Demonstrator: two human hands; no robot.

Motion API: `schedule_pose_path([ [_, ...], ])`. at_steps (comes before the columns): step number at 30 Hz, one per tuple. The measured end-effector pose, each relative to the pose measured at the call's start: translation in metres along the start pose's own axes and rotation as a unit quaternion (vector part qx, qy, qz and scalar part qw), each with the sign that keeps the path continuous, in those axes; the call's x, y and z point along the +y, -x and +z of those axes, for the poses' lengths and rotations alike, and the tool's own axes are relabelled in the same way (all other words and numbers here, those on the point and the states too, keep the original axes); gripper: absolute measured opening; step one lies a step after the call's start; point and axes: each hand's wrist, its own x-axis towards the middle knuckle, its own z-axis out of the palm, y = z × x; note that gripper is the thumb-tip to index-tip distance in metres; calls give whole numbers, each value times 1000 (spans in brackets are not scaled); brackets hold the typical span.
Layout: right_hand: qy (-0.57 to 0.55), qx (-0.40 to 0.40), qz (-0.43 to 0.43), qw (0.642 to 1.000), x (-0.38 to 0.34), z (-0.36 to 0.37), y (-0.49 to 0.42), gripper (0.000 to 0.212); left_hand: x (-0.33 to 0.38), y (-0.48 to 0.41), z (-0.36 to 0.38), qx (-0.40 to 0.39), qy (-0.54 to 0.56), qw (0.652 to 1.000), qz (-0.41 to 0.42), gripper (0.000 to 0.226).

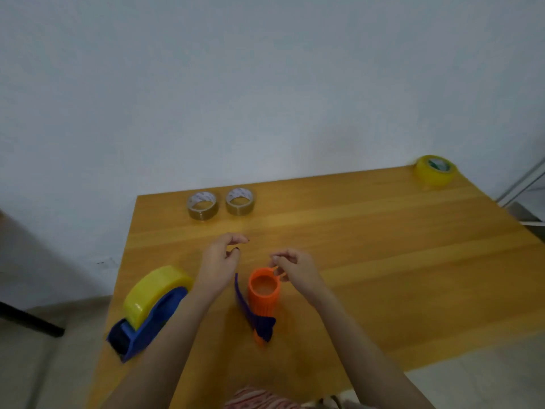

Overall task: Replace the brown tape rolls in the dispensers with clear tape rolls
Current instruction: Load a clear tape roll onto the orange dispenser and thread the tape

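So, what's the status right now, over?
Left hand free, hovering. Right hand pinches the empty orange spool. Clear roll at far right corner. Nothing blocking.

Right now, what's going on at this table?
A person is swapping tape at a table. Their right hand pinches the rim of the orange spool on the middle dispenser, which has no roll on it. The left hand hovers beside it, holding nothing. The left dispenser carries a yellowish clear roll. Two brown rolls lie at the back, and a spare roll of the yellowish kind sits at the far right corner.
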Motion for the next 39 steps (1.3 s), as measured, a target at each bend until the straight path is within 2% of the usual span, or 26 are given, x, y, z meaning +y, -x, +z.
schedule_pose_path([
  [5, 14, -13, 19, 1000, 22, -92, -8, 19, 38, -4, 93, 0, 36, 998, -44, 28],
  [11, 31, 19, 43, 998, 52, -168, -22, 16, 71, 10, 183, -51, 41, 996, -58, 27],
  [14, 21, 7, 62, 998, 60, -181, -30, 17, 78, 4, 198, -65, 14, 995, -71, 29],
  [22, 27, -9, 61, 998, 62, -219, -53, 18, 89, -42, 226, -18, 15, 995, -101, 27],
  [29, 64, 12, 67, 996, 75, -296, -91, 17, 100, -53, 276, -89, 4, 991, -103, 23],
  [36, 116, -8, 59, 991, 96, -384, -155, 18, 119, -79, 346, -18, 15, 985, -171, 24],
  [39, 146, -14, 67, 987, 113, -434, -178, 19, 140, -89, 395, -19, 29, 980, -194, 22],
])
